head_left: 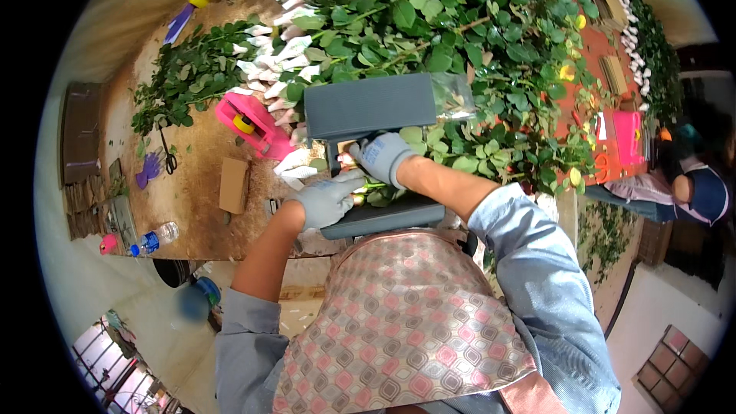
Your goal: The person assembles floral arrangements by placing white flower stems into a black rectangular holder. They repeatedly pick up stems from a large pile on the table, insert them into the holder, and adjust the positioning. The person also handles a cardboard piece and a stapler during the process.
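Both my hands wear pale grey gloves and work inside a dark grey padded stand (369,105) at the table's front edge. My left hand (328,201) is closed around roses, with a pale green-pink bud (358,199) showing by its fingers. Just above it, my right hand (382,158) has its fingers curled over pale rose heads (346,159) at the stand's left end; its fingertips are partly hidden. Green rose stems (373,184) run between the hands, and leaves (468,149) spill out to the right. Clear plastic wrap (452,96) lies at the stand's upper right.
Roses with white-sleeved heads (293,50) and dense foliage (429,15) cover the far table. On the left are a pink tape dispenser (249,124), a brown cardboard block (234,185), black scissors (167,155) and a water bottle (156,238). Another person (701,192) stands at right.
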{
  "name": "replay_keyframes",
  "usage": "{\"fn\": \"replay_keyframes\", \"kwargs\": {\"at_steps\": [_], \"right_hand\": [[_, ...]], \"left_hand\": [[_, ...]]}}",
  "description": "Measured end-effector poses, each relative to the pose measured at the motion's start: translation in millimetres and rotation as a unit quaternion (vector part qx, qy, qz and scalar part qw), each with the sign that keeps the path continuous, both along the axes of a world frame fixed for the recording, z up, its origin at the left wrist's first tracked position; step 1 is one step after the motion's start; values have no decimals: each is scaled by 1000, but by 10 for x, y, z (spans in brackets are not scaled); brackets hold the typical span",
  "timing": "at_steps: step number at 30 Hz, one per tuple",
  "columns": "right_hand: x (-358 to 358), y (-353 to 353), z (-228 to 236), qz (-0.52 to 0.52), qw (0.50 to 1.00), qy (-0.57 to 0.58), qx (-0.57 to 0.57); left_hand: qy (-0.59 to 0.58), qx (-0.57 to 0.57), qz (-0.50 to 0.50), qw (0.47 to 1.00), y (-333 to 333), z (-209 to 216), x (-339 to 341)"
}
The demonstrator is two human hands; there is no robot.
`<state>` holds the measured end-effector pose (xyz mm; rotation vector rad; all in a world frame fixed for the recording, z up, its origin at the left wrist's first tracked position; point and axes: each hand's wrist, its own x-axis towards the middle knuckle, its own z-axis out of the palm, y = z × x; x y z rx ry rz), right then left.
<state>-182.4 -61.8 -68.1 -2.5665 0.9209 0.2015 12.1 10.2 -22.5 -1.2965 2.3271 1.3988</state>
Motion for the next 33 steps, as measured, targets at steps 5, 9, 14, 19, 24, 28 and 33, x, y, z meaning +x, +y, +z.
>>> {"fn": "replay_keyframes", "kwargs": {"at_steps": [5, 9, 14, 19, 24, 28, 33], "right_hand": [[37, -45, -39, 39, 999, -9, -9], [-33, -70, -38, 22, 1000, 7, 7], [-22, 57, 476, 55, 998, 29, 8], [-136, -345, 1618, -38, 951, -280, -126], [-757, -1384, 1104, -181, 948, -18, -260], [-770, -1382, 913, -120, 936, 184, -277], [-810, -1474, 1089, -43, 901, 298, -313]], "left_hand": [[-69, -14, -15, 997, -13, 164, -58], [-113, -70, -22, 991, -18, 8, -103], [-167, -4, -35, 985, -91, 179, -185], [-126, -30, -19, 991, 22, -20, -86], [-151, -29, -37, 987, -68, 21, -180], [-146, -15, -24, 989, -17, -15, -109], [-147, -1, -20, 989, -34, -8, -117]]}}
